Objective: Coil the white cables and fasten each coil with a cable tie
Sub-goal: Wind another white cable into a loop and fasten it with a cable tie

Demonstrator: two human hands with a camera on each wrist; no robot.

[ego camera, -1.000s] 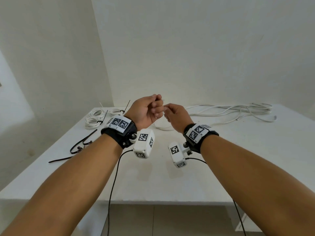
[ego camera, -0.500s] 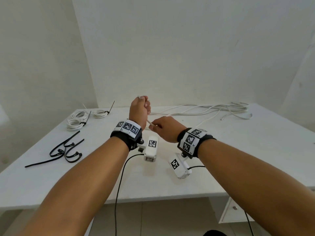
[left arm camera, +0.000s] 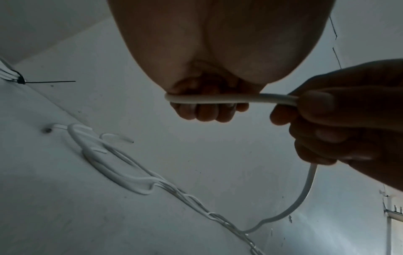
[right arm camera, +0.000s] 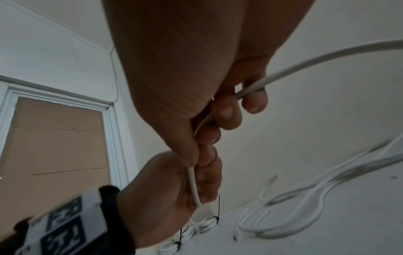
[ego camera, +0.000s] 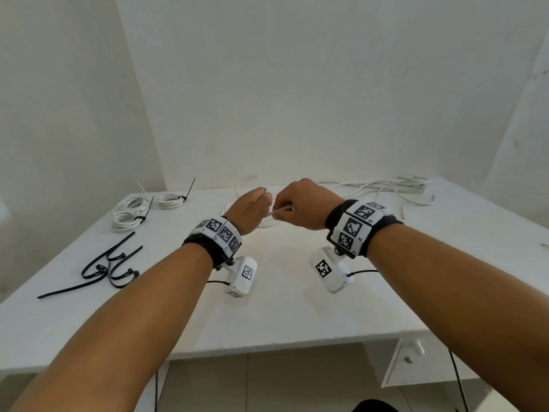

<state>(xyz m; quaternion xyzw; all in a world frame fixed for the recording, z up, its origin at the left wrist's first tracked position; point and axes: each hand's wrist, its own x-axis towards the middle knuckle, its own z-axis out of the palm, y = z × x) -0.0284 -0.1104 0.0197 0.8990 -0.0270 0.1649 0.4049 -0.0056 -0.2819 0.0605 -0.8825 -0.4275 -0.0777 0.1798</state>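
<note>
Both hands are raised above the middle of the white table (ego camera: 297, 316), holding one white cable (ego camera: 280, 210) between them. My left hand (ego camera: 252, 208) grips the cable's end in a fist, with a short stretch crossing its curled fingers (left arm camera: 207, 112) in the left wrist view, where the cable (left arm camera: 229, 98) runs straight. My right hand (ego camera: 300, 208) pinches the same cable (right arm camera: 283, 69) just beside the left; thumb and fingers (right arm camera: 226, 117) close round it. From there it droops to the loose white cables (ego camera: 383, 188) at the back right.
Coils of white cable fastened with black ties (ego camera: 130, 211) lie at the back left, another small coil (ego camera: 170, 200) beside them. Several loose black cable ties (ego camera: 110, 264) lie near the left edge. A door (right arm camera: 59, 146) shows in the right wrist view.
Both hands have dropped lower and drawn the cable toward me; the right hand has slid along it, staying close beside the left. The head view has tilted down.
</note>
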